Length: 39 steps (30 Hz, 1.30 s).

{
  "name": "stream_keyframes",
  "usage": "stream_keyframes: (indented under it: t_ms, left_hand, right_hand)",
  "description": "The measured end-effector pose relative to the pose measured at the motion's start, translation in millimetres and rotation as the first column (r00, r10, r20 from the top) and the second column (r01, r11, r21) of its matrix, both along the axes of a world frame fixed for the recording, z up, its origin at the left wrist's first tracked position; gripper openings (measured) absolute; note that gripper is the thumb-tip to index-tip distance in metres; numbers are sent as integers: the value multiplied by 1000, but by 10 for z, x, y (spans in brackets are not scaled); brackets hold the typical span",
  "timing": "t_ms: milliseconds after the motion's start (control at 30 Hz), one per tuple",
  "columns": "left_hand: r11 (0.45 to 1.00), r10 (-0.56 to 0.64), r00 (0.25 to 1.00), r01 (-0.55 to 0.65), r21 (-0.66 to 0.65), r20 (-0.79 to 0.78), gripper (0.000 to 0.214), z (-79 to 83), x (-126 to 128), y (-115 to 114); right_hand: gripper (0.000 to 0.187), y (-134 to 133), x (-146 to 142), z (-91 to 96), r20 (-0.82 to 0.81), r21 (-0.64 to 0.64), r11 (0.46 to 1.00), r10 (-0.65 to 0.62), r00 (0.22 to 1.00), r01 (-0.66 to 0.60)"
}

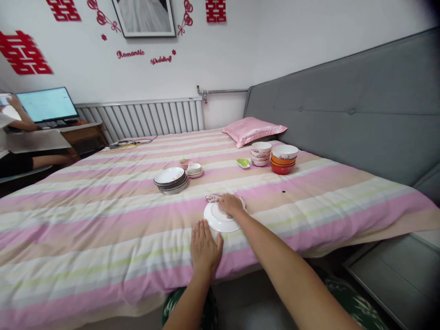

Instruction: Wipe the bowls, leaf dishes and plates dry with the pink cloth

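Note:
A white plate [220,223] lies upside down on the striped bedspread [113,229], its foot ring facing up. My right hand [231,204] presses a pinkish cloth [213,198] onto the plate's far side, fingers curled over the cloth. Flat on the bedspread, just left of the plate's near edge, rests my left hand [205,246], fingers stretched out and nothing in it. Beyond the plate to the left is a stack of plates [171,179]. Beside that stack are small white dishes [194,169] and a pink dish [186,163].
To the right stand patterned white bowls [261,154], a stack of orange and red bowls [283,160] and a green leaf-shaped dish [244,163]. Farther back are a pink pillow [254,130] and cables [129,144]. A grey headboard [337,101] borders the right; a person sits at a desk, left.

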<state>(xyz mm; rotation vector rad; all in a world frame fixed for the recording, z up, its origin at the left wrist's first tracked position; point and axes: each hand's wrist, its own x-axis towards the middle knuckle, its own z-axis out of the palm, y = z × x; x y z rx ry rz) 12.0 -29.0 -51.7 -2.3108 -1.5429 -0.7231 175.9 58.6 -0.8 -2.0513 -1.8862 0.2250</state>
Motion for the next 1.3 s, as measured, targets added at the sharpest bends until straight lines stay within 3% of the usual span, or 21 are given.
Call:
stream_keyframes:
  t_ms: [333,767,1133,1300]
  left_hand:
    - [1000,-1,1000,1,0,-9,62,4,-4,-15]
    - [1000,8,1000,-8,1,-6,60,37,3,-24]
    - [1000,-11,1000,11,0,15,61,26,-7,-20]
    - [1000,0,1000,0,-10,8,61,36,-7,-23]
  right_hand:
    - [42,-219,108,-116,-53,81,988,-130,990,134]
    - [47,-508,22,-206,-82,137,943,-294,952,302]
    - [48,-889,-76,-298,-46,213,930,-298,954,300]
    - [45,-1033,-90,-419,-41,359,904,-233,972,232]
